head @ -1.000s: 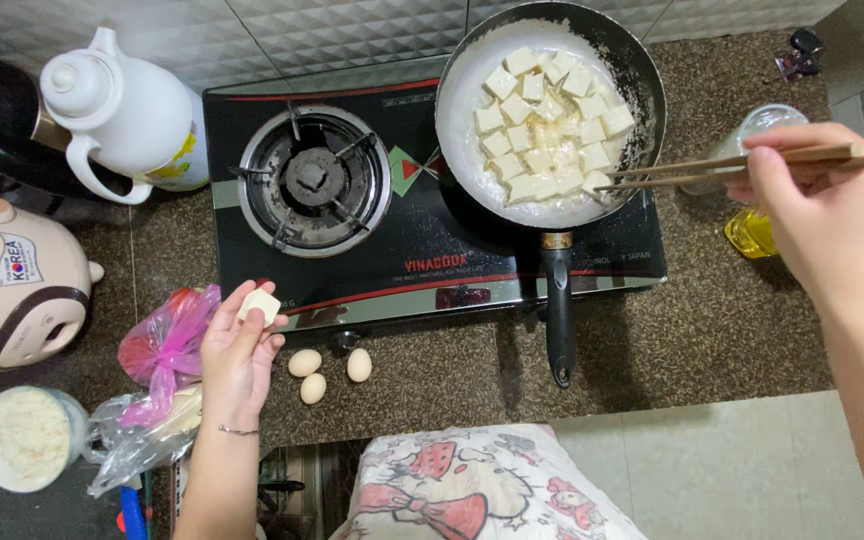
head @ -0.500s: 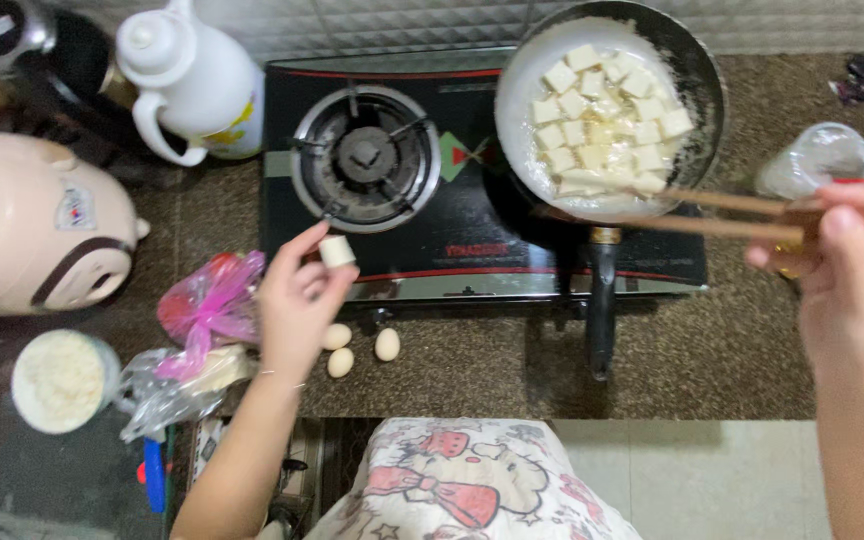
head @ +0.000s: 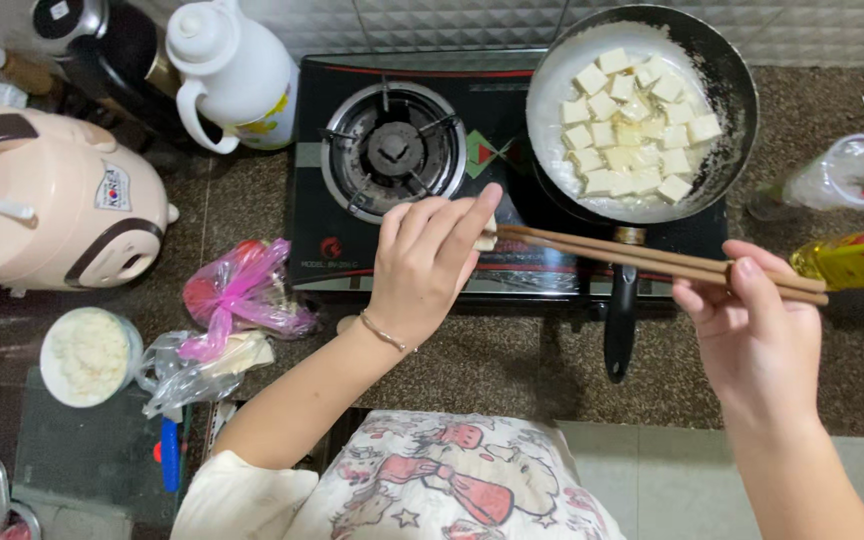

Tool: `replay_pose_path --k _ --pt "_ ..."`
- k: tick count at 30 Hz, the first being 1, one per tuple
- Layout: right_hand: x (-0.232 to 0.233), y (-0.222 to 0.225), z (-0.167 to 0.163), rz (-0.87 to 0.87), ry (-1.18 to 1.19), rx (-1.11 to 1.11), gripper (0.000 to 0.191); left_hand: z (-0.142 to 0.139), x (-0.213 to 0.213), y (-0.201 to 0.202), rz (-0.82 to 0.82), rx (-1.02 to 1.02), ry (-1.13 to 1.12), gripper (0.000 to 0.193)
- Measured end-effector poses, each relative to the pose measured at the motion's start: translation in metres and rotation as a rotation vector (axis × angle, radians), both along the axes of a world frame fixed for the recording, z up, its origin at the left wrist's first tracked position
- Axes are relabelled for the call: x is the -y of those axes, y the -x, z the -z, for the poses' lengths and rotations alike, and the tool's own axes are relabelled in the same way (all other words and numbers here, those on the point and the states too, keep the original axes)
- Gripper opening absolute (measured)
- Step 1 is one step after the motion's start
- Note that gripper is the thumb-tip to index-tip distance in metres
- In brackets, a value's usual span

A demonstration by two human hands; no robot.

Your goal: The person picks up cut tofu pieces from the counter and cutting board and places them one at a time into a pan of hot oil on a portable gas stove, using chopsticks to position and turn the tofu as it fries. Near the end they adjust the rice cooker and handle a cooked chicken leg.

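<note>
Left hand (head: 422, 265) held egg (head: 487, 233) over stove (head: 352, 250), grip closed on it, uncracked. Right hand (head: 757, 335) gripped chopsticks (head: 652, 258) touching egg. Tofu (head: 632, 125) already in pan (head: 722, 60); egg not yet added.

speckled brown stone countertop (head: 472, 370) across most of view. grey quilted-pattern wall panel (head: 432, 22) along top edge. pale floor tile (head: 672, 470) below counter edge at lower right. darker lower surface (head: 82, 450) at lower left. even, soft lighting; faint shadows.
</note>
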State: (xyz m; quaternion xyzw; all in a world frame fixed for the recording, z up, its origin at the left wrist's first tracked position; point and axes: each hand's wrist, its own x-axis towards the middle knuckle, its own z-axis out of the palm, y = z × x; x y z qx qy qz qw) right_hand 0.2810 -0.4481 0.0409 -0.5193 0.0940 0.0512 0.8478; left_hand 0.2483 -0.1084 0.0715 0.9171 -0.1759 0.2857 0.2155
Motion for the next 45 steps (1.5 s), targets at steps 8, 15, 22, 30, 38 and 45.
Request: replay_pose_path --k 8,15,22,30,38,45 --pt "0.033 -0.072 0.028 0.142 0.12 0.056 0.02 0.005 0.009 -0.001 0.012 -0.114 0.085 0.082" --pt "0.015 -0.135 0.053 0.051 0.204 0.045 0.023 0.026 -0.007 0.015 -0.063 -0.244 0.065 0.074" --pt "0.009 -0.143 0.038 -0.003 0.313 0.208 0.019 0.04 -0.018 0.028 -0.128 -0.328 0.097 0.064" --pt "0.005 -0.129 0.018 -0.06 0.46 0.363 0.014 0.05 -0.019 0.03 -0.144 -0.379 0.145 0.059" --pt "-0.006 -0.103 0.011 -0.095 0.554 0.478 0.012 0.053 -0.022 0.035 -0.158 -0.419 0.164 0.056" --pt "-0.009 -0.094 0.005 -0.172 0.62 0.511 0.013 0.053 -0.026 0.04 -0.164 -0.428 0.18 0.056"
